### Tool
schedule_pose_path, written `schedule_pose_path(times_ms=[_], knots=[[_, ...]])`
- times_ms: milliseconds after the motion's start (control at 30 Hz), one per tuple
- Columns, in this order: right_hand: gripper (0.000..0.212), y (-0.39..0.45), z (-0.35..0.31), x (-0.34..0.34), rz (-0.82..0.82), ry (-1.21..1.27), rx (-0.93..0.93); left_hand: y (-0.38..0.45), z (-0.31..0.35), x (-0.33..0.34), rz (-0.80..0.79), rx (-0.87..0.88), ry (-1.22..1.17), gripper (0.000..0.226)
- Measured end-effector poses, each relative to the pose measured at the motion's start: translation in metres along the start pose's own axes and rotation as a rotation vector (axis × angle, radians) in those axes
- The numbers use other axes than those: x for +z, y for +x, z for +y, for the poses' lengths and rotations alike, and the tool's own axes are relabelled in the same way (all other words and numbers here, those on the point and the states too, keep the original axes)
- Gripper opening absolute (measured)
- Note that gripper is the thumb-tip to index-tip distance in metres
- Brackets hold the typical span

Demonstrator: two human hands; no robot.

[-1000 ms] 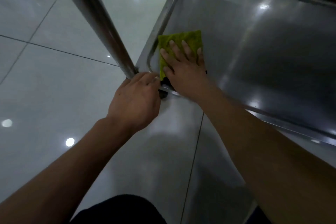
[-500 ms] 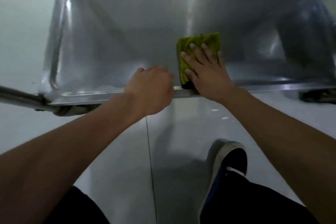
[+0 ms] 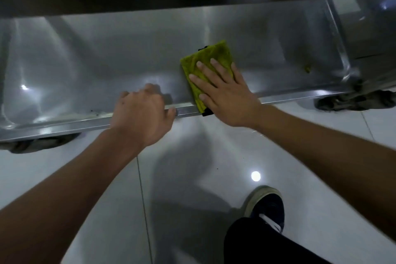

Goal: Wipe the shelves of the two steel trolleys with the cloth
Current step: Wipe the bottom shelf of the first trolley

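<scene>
A low steel trolley shelf spans the view, its front rim running left to right. A folded yellow-green cloth lies on the shelf right of centre, hanging slightly over the front rim. My right hand presses flat on the cloth with straight, spread fingers. My left hand grips the front rim left of the cloth, fingers curled over the edge. A darker shelf above hides the back of this one.
A trolley post rises at the right corner, with a castor under it and another castor at the left. A small yellow speck sits on the shelf near the post. My shoe stands on the glossy tiled floor.
My view swung from the shelf's left corner to its long front. The right hand slid the cloth rightward along the shelf. The left hand left the corner post and now holds the front rim.
</scene>
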State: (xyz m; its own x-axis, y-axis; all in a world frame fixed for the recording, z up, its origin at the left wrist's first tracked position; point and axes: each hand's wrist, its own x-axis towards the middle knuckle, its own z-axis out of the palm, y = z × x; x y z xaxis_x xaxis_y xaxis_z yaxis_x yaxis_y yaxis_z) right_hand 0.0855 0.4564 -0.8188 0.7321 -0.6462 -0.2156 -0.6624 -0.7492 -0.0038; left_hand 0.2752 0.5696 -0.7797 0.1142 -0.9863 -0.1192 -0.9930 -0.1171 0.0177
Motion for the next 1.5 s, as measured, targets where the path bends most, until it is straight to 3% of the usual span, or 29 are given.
schedule_pose_path(times_ms=[133, 233, 367, 667, 767, 900, 1200, 1400, 1500], knots=[[0.054, -0.004, -0.009, 0.004, 0.098, 0.059, 0.041, 0.009, 0.003, -0.001, 0.003, -0.086, 0.047, 0.044], [0.054, -0.003, -0.003, 0.01, 0.138, 0.068, 0.018, 0.015, 0.026, -0.004, 0.11, -0.033, -0.006, 0.031], [0.052, -0.007, 0.017, 0.014, 0.143, 0.111, 0.041, 0.024, 0.076, 0.004, 0.058, 0.035, -0.055, 0.03], [0.054, -0.055, 0.154, 0.027, 0.114, 0.079, 0.279, 0.051, 0.133, 0.016, 0.015, 0.12, -0.088, 0.038], [0.054, -0.073, 0.205, 0.031, 0.103, 0.088, 0.426, 0.055, 0.143, 0.02, -0.013, 0.077, -0.111, 0.031], [0.055, -0.088, 0.24, 0.031, 0.104, 0.112, 0.541, 0.05, 0.145, 0.023, 0.073, 0.09, -0.163, 0.03], [0.055, -0.092, 0.21, 0.035, 0.155, 0.095, 0.613, 0.042, 0.128, 0.02, 0.005, 0.179, -0.191, 0.044], [0.054, -0.086, 0.136, 0.033, 0.188, 0.16, 0.544, 0.043, 0.113, 0.012, -0.143, 0.219, -0.265, 0.055], [0.055, -0.069, 0.087, 0.03, 0.173, 0.153, 0.468, 0.04, 0.095, 0.015, -0.094, 0.193, -0.365, 0.042]])
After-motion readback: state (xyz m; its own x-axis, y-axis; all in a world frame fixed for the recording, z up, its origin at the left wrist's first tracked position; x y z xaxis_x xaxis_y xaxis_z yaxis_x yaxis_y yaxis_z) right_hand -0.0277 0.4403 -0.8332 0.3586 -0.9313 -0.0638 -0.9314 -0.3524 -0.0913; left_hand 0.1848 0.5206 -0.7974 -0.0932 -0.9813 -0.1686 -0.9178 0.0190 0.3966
